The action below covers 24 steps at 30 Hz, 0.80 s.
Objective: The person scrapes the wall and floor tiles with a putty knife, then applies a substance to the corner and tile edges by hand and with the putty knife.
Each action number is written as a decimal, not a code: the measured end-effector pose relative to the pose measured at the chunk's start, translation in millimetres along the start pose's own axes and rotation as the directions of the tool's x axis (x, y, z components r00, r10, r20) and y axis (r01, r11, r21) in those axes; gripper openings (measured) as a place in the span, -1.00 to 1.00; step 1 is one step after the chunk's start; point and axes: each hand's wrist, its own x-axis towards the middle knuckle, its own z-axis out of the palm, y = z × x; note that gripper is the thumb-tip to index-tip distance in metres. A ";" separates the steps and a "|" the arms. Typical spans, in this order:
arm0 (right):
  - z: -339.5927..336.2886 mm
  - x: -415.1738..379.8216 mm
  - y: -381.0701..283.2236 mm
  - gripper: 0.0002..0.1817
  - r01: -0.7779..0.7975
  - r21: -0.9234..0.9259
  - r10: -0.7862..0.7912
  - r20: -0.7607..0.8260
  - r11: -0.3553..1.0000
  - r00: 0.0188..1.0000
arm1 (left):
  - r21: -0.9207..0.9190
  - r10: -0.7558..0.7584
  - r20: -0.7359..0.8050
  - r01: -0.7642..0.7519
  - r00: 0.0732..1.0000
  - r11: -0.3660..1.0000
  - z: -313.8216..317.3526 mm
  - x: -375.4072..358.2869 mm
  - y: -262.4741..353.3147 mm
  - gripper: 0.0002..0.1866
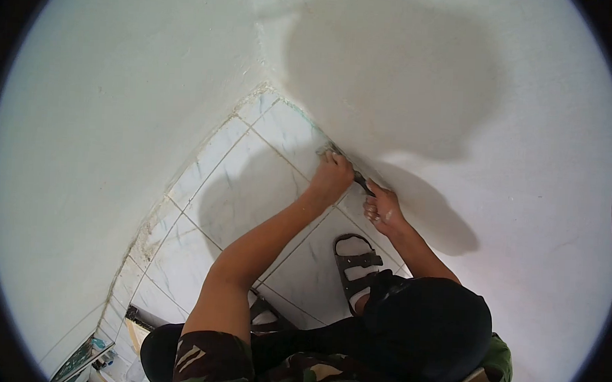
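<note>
Head view: the right hand (382,206) is closed around the rear of a dark tool (363,183), and the left hand (334,177) is curled over its forward part; the working end is mostly hidden. Low at the foot of the right wall (538,181), the tool lies with its long axis roughly along the wall-floor joint, forward and left from the right hand toward the corner (265,87). The left hand is nearer that corner. Counted outward: one tool, two hands, two sandals (357,267) on the tiled floor (283,248), two walls meeting at one corner.
</note>
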 end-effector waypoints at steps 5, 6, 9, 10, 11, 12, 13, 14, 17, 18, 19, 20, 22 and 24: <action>-12.7 -14.0 -2.2 -0.62 -0.046 -0.024 0.046 -0.015 0.999 0.999 | 0.011 0.039 0.008 -0.040 0.999 0.999 -9.3 0.8 18.4 -0.75; -7.8 -12.2 1.0 -0.62 -0.043 -0.009 0.043 -0.005 0.999 0.999 | 0.019 0.050 0.024 -0.050 0.998 0.999 -9.9 -0.6 13.4 -0.75; 20.9 21.9 11.4 -0.61 0.028 -0.012 -0.028 -0.021 1.000 0.999 | 0.120 0.005 -0.027 -0.002 1.000 0.993 -1.1 2.1 -25.0 -0.75; 34.2 25.5 7.7 -0.61 0.027 -0.012 -0.027 -0.016 1.000 1.000 | 0.125 0.003 -0.025 0.000 1.000 0.992 -5.9 2.3 -39.2 -0.75; 46.5 28.0 2.8 -0.63 -0.008 0.014 0.009 -0.045 1.000 0.999 | 0.042 0.046 0.031 -0.047 0.998 0.998 -11.1 1.9 -53.3 -0.75; 55.2 29.0 1.7 -0.65 -0.044 0.043 0.047 -0.072 0.998 0.996 | -0.044 0.095 0.087 -0.091 0.992 0.995 -12.3 -0.5 -62.7 -0.75; 57.4 28.4 4.8 -0.65 -0.047 0.045 0.050 -0.069 0.998 0.996 | -0.041 0.094 0.091 -0.091 0.991 0.995 -12.7 -3.1 -65.5 -0.75; 54.6 25.4 8.7 -0.65 -0.037 0.055 0.039 -0.028 0.998 0.999 | -0.017 0.081 0.044 -0.081 0.996 0.997 -11.7 -5.6 -63.4 -0.75; 37.4 16.6 1.3 -0.64 -0.002 0.006 0.002 -0.041 1.000 0.999 | 0.011 0.023 -0.024 -0.023 0.999 1.000 -1.8 -0.4 -38.6 -0.76; 32.6 13.2 0.0 -0.63 0.016 -0.027 -0.018 -0.076 1.000 0.997 | 0.037 -0.010 -0.025 0.011 1.000 0.999 -0.1 0.3 -28.7 -0.76; 23.9 8.4 -0.5 -0.63 0.015 -0.024 -0.017 -0.075 1.000 0.997 | 0.039 -0.007 -0.023 0.008 1.000 0.999 -2.8 0.1 -18.0 -0.76; 11.5 2.0 -1.9 -0.62 -0.008 -0.040 0.006 -0.053 0.999 0.999 | 0.059 0.006 0.013 -0.007 1.000 0.998 -6.7 0.2 -6.0 -0.76; -0.1 -5.6 -4.0 -0.61 -0.026 -0.066 0.024 -0.023 0.997 0.999 | 0.083 0.009 0.041 -0.013 0.999 0.996 -10.7 1.6 8.5 -0.77; -4.0 -8.4 -1.6 -0.60 -0.066 0.002 0.066 -0.055 0.998 0.996 | 0.040 -0.008 0.040 0.006 0.999 0.999 -6.4 -0.7 15.4 -0.78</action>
